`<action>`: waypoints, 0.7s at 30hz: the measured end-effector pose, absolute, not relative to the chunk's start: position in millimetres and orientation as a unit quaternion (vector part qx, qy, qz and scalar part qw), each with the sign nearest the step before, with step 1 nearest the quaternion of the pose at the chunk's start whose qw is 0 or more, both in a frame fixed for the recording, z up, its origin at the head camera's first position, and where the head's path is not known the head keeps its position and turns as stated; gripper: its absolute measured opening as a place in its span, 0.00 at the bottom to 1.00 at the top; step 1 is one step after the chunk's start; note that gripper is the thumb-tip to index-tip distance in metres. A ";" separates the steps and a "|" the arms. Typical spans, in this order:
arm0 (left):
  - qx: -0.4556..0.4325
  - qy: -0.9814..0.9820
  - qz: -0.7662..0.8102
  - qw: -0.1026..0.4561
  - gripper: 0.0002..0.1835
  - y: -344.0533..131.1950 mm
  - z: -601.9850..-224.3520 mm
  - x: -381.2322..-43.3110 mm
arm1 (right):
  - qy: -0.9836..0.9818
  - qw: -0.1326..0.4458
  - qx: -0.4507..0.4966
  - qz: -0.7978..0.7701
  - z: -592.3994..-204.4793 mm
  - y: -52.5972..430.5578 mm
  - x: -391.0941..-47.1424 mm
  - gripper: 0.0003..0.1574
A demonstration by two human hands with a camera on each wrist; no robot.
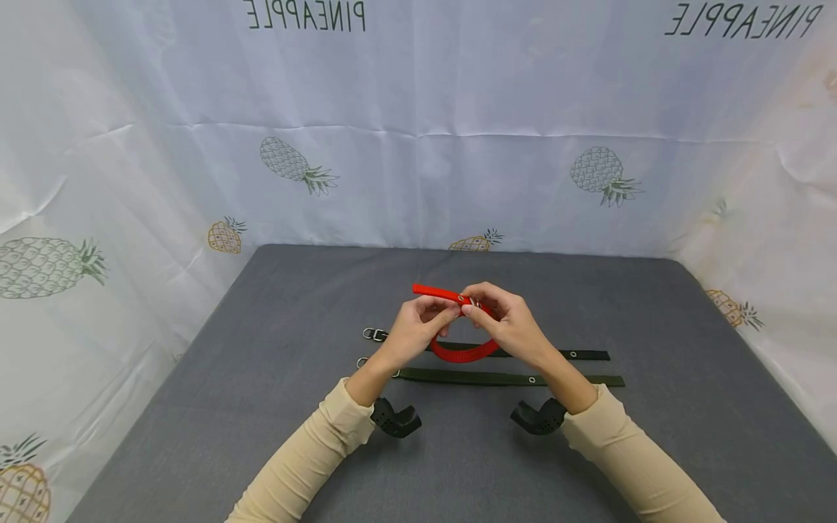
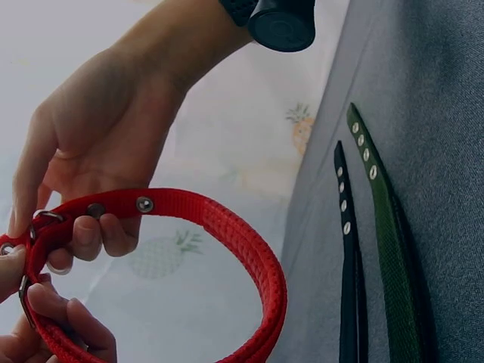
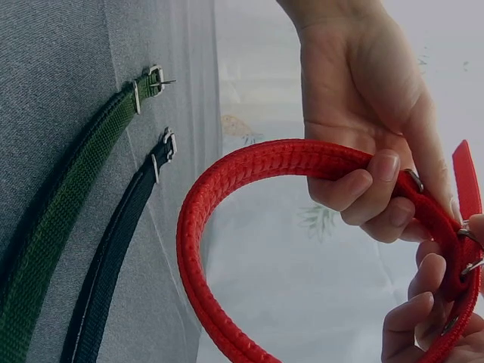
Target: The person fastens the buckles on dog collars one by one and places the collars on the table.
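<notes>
A red buckled collar (image 1: 463, 355) is bent into a loop and held up above the table by both hands. My left hand (image 1: 423, 327) pinches the strap left of the buckle, and the strap's free end (image 1: 431, 292) sticks out to the left. On the other side, my right hand (image 1: 508, 319) grips the collar at the buckle, thumb and fingers on the strap. The metal buckle (image 3: 472, 268) has the strap passing through it in the right wrist view. Eyelets (image 2: 144, 204) show along the red strap. Fingers partly hide the buckle.
Beneath the hands, a black collar (image 1: 591, 355) and a green collar (image 1: 471, 375) lie straight on the grey table (image 1: 314, 290), buckles to the left. Black wrist mounts (image 1: 396, 420) hang under the forearms. A pineapple-printed curtain (image 1: 418, 181) surrounds the table.
</notes>
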State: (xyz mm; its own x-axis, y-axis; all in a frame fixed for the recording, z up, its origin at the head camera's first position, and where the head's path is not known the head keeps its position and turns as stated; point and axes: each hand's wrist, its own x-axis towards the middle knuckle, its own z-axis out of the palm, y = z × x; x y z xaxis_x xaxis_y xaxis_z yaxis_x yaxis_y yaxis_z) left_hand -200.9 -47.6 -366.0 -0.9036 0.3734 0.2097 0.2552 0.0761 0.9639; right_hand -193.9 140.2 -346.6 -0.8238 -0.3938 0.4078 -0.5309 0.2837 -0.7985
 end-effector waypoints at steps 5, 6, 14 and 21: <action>0.218 0.730 0.645 0.056 0.13 -47.9 -366.7 -202.7 | -0.798 0.066 0.292 0.524 -347.6 139.2 -194.5 0.10; 0.219 0.729 0.646 0.057 0.13 -48.0 -366.8 -202.9 | -0.798 0.066 0.293 0.523 -347.7 139.1 -194.6 0.10; 0.217 0.727 0.648 0.060 0.14 -49.3 -365.1 -202.9 | -0.794 0.054 0.294 0.529 -346.3 138.8 -193.9 0.11; 0.220 0.728 0.646 0.055 0.13 -50.3 -363.6 -201.7 | -0.792 0.042 0.295 0.533 -346.7 139.4 -194.4 0.12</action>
